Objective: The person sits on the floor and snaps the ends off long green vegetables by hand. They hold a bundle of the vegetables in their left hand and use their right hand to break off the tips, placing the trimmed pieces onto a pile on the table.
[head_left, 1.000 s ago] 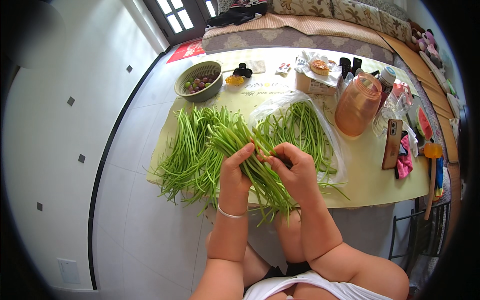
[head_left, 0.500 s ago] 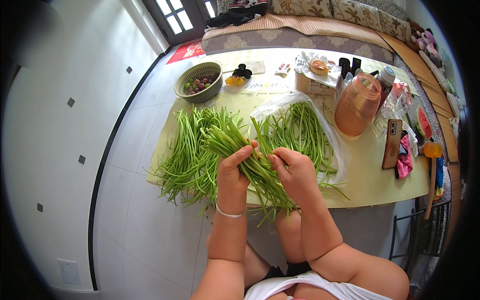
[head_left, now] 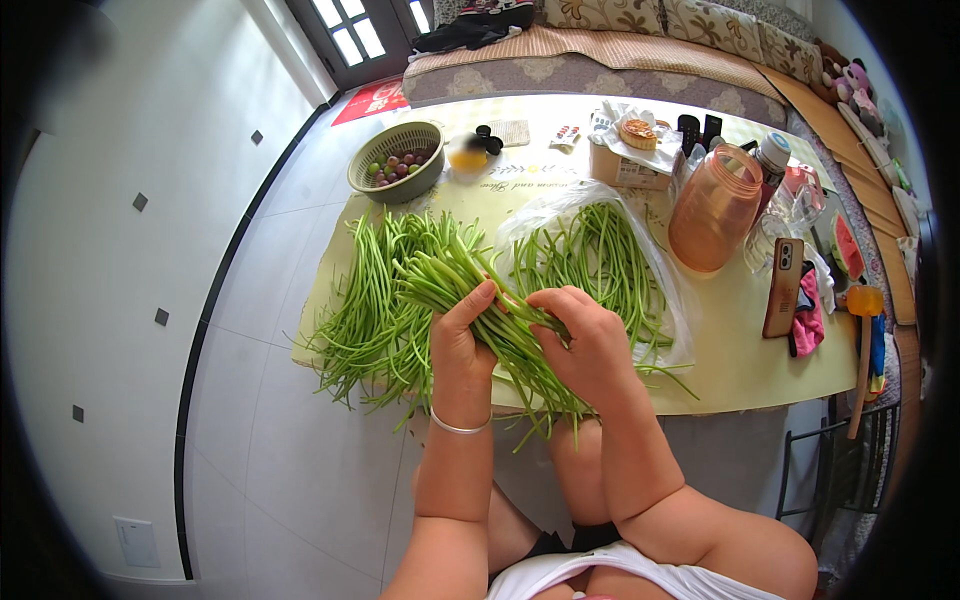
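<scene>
"What takes up the most room?"

"The pale yellow, smooth-topped table (head_left: 760, 370). On its left half lies a broad heap of thin green stems (head_left: 375, 300), running from the far side toward the person, its fine ends drooping over the near edge."

"And beside that?"

"A crinkled, see-through plastic bag (head_left: 682, 335), spread open, with more long stems curving inside it."

"Which way does the held bundle of glossy green stems (head_left: 440, 280) point?"

"Its long axis slants: thicker, paler ends up and to the left over the heap, thin ends down and to the right, hanging past the table's near edge above the lap."

"How are the hands set?"

"The left hand (head_left: 460, 345) is closed round the middle of the bundle, thumb laid across the top. The right hand (head_left: 592, 340) is half curled at the bundle's right side, forefinger and thumb slightly parted near the stems; I can't tell whether it grips one."

"Anything smaller about?"

"A translucent orange, wide-mouthed plastic jug (head_left: 708, 225); a round grey-green basket (head_left: 420, 185) with slotted walls; a flat brown phone (head_left: 783, 290); a thin silvery bracelet (head_left: 460, 428) on the left wrist; a round golden pastry (head_left: 638, 134) with a patterned top; and, in the basket, smooth purple and green grapes (head_left: 395, 170)."
</scene>
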Demonstrator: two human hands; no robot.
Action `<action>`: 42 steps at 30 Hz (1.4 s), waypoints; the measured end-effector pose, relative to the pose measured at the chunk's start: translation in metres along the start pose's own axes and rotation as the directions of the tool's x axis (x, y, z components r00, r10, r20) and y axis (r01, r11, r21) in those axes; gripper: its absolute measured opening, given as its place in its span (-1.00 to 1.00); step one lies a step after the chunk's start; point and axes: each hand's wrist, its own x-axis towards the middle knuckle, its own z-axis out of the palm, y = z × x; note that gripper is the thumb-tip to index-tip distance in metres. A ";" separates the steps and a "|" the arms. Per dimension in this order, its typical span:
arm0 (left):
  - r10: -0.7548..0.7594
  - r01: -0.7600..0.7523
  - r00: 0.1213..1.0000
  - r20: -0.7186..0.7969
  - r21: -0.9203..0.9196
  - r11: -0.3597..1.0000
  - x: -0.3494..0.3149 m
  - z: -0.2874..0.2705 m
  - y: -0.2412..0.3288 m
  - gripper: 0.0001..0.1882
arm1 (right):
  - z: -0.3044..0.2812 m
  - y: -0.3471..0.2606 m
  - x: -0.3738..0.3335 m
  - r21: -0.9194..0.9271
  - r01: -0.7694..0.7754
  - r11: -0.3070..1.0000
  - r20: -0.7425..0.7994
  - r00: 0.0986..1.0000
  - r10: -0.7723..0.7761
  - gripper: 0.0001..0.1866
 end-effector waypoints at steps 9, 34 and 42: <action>-0.002 0.008 0.996 0.088 -0.071 0.997 0.001 -0.003 0.004 -0.80 | 0.003 0.001 -0.001 0.089 -0.055 0.995 0.007 0.998 0.055 -0.86; 0.066 -0.046 0.973 0.223 -0.093 0.995 -0.009 0.005 0.006 -0.85 | 0.009 0.009 0.002 0.243 0.060 0.968 0.056 0.996 -0.076 -0.15; 0.117 -0.096 0.970 0.215 -0.107 0.990 -0.018 0.011 0.007 -0.74 | 0.010 -0.002 -0.001 0.156 -0.144 0.977 0.302 0.949 0.091 -0.29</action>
